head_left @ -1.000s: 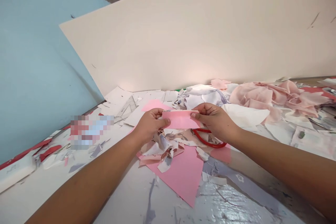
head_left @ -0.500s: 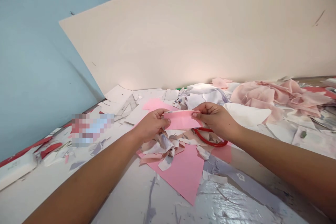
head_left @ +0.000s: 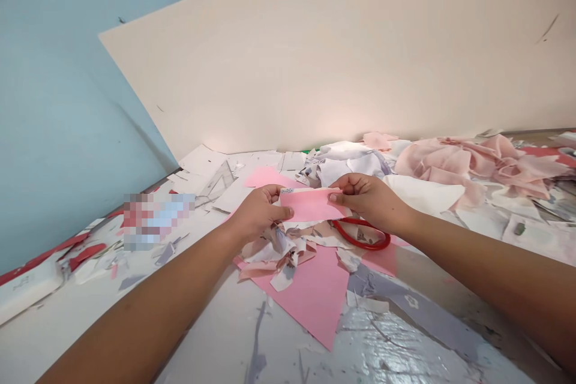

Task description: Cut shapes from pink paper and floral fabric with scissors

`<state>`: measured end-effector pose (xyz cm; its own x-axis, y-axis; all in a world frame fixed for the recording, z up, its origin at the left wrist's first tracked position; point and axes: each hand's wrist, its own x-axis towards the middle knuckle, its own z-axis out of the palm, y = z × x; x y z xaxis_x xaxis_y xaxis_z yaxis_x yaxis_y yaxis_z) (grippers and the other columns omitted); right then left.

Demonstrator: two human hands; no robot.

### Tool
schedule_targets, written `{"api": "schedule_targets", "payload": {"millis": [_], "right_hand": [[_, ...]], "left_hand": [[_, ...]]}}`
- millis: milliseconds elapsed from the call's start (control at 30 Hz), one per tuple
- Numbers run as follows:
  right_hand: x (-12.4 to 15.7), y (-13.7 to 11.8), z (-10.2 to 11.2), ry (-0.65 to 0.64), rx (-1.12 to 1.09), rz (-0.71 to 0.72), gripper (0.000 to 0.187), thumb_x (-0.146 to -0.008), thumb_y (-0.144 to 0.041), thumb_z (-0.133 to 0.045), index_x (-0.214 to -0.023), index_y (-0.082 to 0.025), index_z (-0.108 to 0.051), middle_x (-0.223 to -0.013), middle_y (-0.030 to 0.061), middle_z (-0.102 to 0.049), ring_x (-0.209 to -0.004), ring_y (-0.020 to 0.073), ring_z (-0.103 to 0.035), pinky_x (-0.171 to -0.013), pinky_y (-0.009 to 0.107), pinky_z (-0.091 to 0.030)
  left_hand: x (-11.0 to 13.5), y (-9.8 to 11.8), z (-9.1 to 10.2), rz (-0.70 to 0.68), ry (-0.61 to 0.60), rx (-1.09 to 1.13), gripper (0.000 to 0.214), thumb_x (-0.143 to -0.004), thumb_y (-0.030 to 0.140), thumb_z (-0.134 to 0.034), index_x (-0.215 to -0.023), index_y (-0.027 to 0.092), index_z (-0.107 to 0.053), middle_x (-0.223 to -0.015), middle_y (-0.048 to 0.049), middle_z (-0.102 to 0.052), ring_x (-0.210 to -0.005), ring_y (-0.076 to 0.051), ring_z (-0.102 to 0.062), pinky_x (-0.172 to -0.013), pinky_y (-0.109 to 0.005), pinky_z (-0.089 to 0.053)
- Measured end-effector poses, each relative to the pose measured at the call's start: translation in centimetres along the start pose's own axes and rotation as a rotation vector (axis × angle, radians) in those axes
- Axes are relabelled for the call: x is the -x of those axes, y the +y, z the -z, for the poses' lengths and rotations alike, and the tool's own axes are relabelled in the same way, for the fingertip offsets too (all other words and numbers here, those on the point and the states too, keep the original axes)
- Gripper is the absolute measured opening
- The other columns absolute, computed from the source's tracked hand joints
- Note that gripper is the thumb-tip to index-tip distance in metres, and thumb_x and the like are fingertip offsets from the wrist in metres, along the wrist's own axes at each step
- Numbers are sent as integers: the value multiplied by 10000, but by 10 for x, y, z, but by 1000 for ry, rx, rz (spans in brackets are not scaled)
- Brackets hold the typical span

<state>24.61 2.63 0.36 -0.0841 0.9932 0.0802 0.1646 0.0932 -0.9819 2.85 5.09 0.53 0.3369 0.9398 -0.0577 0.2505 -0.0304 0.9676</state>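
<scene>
Both hands hold a flat pink strip (head_left: pixel 312 204) by its short ends, my left hand (head_left: pixel 258 213) pinching one end and my right hand (head_left: pixel 369 199) the other. Its material is hard to tell, and a small patterned mark shows near the left end. Just below lies a heap of crumpled printed scraps (head_left: pixel 272 255). A red loop (head_left: pixel 360 242), perhaps a scissor handle, sits under my right hand, its other parts hidden. A large pink sheet (head_left: pixel 310 303) lies beneath the scraps.
A cream board (head_left: pixel 315 60) leans at the back of the cluttered work surface (head_left: pixel 216 324), beside a pale blue wall (head_left: pixel 58 102). Pink cloth (head_left: pixel 472 162) and white cloth (head_left: pixel 346 162) lie heaped behind my hands. A transparent set square (head_left: pixel 216 183) rests among white papers at the back left.
My hands keep the pink strip taut between them, with only a small shift in position. The camera view has tilted slightly.
</scene>
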Motion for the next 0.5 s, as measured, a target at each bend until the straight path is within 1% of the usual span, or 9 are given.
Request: {"api": "schedule_targets", "payload": {"millis": [100,167,233,300,367,433,500], "right_hand": [[0,0,0,-9,-15,-11,269,-585,-330,-712,-728,-160,-559,-520,-67,-475,-417,31,-331,-385,180,-214],[1,1,1,-27,-49,-10,287,-565,-333,-726,-728,-163,-563,-549,-55,-506,-450,45,-388,-405,183,-259],[1,3,1,-39,-79,-8,295,-552,-326,-735,-731,-165,-564,-582,-44,-534,-485,58,-433,-428,187,-297],[0,4,2,-35,-85,-4,284,-560,-313,-733,-736,-168,-563,-587,-44,-541,-486,57,-439,-430,185,-302],[0,5,3,-20,-62,3,266,-578,-304,-722,-740,-169,-561,-559,-54,-524,-452,44,-403,-410,178,-275],[0,5,3,-10,-44,12,256,-587,-306,-714,-737,-168,-559,-547,-56,-514,-440,41,-386,-400,176,-259],[0,5,2,-8,-37,17,255,-588,-310,-709,-738,-168,-560,-564,-48,-526,-455,50,-405,-404,179,-267]], "left_hand": [[1,-1,1,-12,-17,-4,372,-562,172,-684,-920,188,-582,-766,-3,-566,-476,-74,-488,-398,-203,-379],[2,-1,1,-25,-27,-9,406,-550,151,-686,-937,189,-569,-827,-21,-579,-518,-96,-525,-414,-213,-401],[3,0,1,-41,-43,-12,414,-540,133,-690,-929,190,-560,-834,-23,-580,-562,-116,-554,-450,-226,-432],[3,1,1,-50,-73,9,397,-547,135,-691,-914,194,-554,-826,-16,-573,-599,-125,-569,-488,-237,-454],[3,1,1,-40,-99,57,374,-585,179,-682,-932,203,-544,-806,-8,-560,-605,-119,-565,-493,-234,-451],[1,-1,1,-7,-100,94,369,-629,238,-661,-972,207,-528,-729,9,-537,-548,-95,-531,-456,-213,-417],[0,-2,0,18,-79,95,365,-645,265,-653,-976,197,-516,-634,36,-498,-468,-66,-467,-415,-189,-364]]}}
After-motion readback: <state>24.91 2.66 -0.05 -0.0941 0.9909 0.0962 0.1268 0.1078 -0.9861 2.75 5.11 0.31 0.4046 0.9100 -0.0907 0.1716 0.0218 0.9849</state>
